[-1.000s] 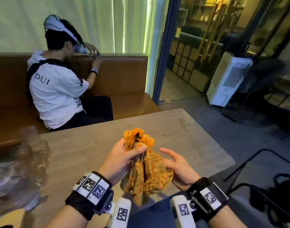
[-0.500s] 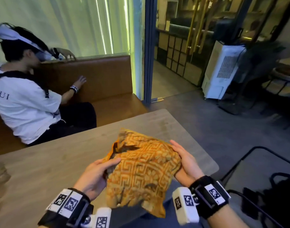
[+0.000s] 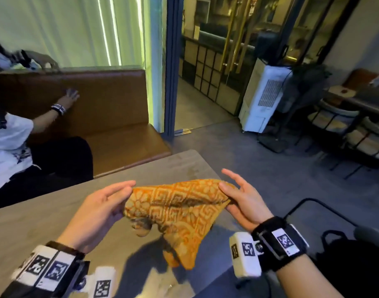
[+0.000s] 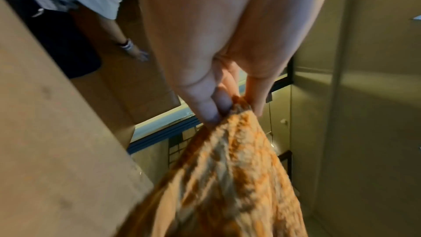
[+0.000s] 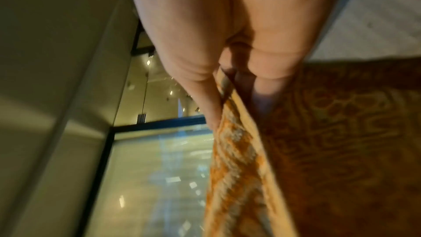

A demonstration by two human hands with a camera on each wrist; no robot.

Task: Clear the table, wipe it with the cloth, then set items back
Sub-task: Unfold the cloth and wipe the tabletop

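Note:
An orange patterned cloth (image 3: 177, 209) hangs stretched between my two hands above the near right corner of the wooden table (image 3: 44, 216). My left hand (image 3: 111, 203) pinches its left corner between thumb and fingers, as the left wrist view shows at the cloth (image 4: 227, 177) and hand (image 4: 218, 107). My right hand (image 3: 233, 196) pinches the right corner, seen close in the right wrist view on the cloth (image 5: 239, 150) by the hand (image 5: 227, 96). The cloth's lower part droops in a point towards the table edge.
A person in a white shirt (image 3: 5, 147) sits on the brown bench (image 3: 111, 117) beyond the table's far left. A white cooler unit (image 3: 261, 97) stands on the floor at right. A black metal chair frame (image 3: 313, 209) is by my right wrist.
The cloth went from a bunched wad in my left hand to being spread and pulled out wide between both hands. My head view has swung to the right.

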